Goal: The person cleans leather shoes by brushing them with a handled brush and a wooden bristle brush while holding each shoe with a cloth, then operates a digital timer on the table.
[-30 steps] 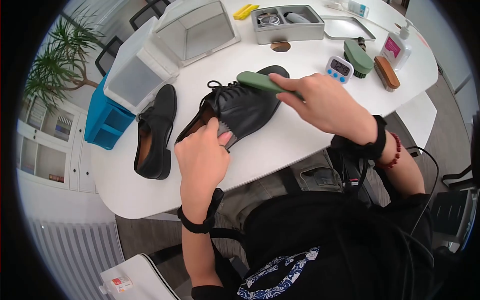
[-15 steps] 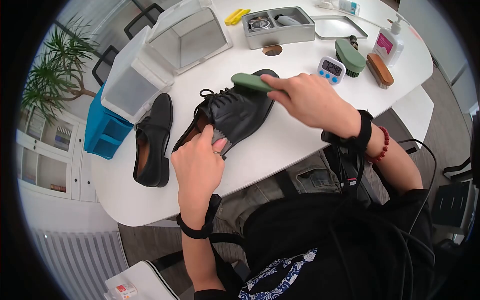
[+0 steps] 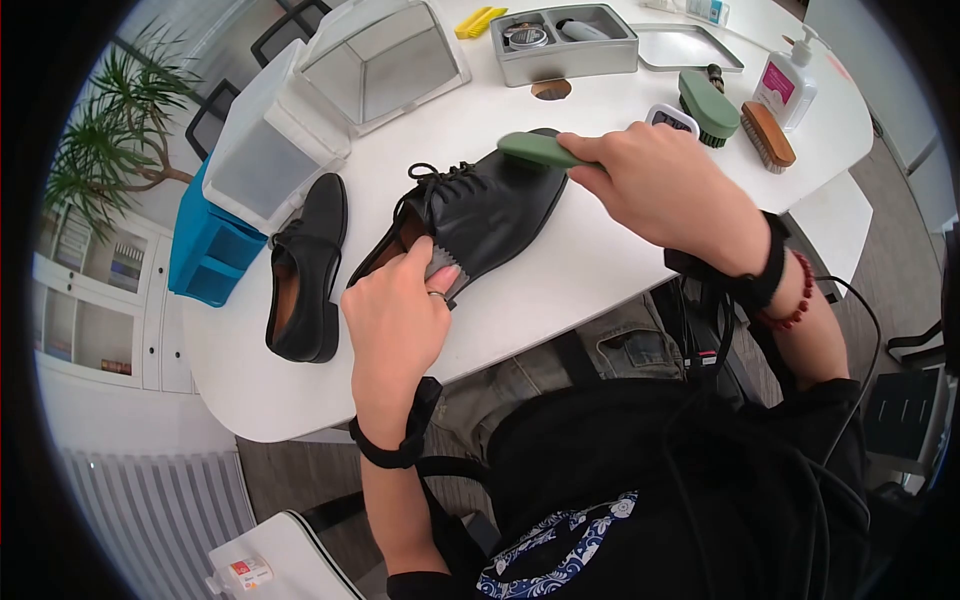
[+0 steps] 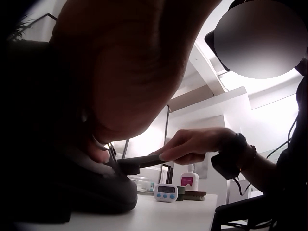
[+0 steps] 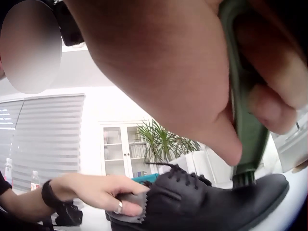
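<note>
A black leather lace-up shoe (image 3: 490, 225) lies on the white table with its toe pointing away to the right. My left hand (image 3: 400, 320) grips it at the heel-end side, fingers reaching into the opening. Between thumb and leather is a grey cloth (image 3: 443, 262) with a zigzag edge. My right hand (image 3: 670, 190) holds a green-handled brush (image 3: 535, 150) across the toe. Its short dark bristles (image 5: 244, 179) meet the toe's upper surface in the right wrist view. The matching shoe (image 3: 322, 215) rests to the left, apart from both hands.
Clear-fronted boxes (image 3: 265, 165) and a blue holder (image 3: 212, 255) stand behind the left shoe. Farther back is a metal tin (image 3: 565, 65). On the right are a timer (image 3: 672, 122) partly behind my hand, another green brush (image 3: 708, 105), a wooden brush (image 3: 767, 135) and a pump bottle (image 3: 785, 85).
The green brush has slid along the toe toward its tip, and my right hand now covers part of the timer. My left hand keeps its hold on the shoe. The head view has shifted slightly.
</note>
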The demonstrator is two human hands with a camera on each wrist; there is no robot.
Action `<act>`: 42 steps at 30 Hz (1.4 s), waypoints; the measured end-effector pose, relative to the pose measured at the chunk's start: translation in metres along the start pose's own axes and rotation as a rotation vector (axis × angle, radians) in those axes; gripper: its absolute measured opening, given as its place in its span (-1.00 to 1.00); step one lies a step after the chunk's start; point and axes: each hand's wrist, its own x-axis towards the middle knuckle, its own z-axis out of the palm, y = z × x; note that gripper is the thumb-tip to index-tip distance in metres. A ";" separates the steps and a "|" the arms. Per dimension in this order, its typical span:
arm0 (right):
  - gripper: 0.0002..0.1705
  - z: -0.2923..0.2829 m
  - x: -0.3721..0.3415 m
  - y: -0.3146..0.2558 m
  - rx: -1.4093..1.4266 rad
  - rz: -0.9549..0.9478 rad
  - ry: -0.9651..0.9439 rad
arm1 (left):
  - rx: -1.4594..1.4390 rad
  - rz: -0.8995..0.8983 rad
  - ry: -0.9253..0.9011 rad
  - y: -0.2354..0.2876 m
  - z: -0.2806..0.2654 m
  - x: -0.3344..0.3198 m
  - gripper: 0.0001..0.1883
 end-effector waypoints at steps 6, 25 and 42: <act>-0.80 0.033 0.013 0.003 -0.002 -0.009 0.158 | 0.021 -0.005 -0.016 0.002 0.001 0.002 -0.80; -0.71 0.009 0.009 0.016 0.054 0.084 0.086 | 0.086 -0.287 -0.056 0.009 0.008 0.013 -0.75; -0.62 -0.014 0.005 0.021 0.255 0.063 -0.099 | -0.222 -0.241 0.465 -0.088 0.013 0.095 -0.62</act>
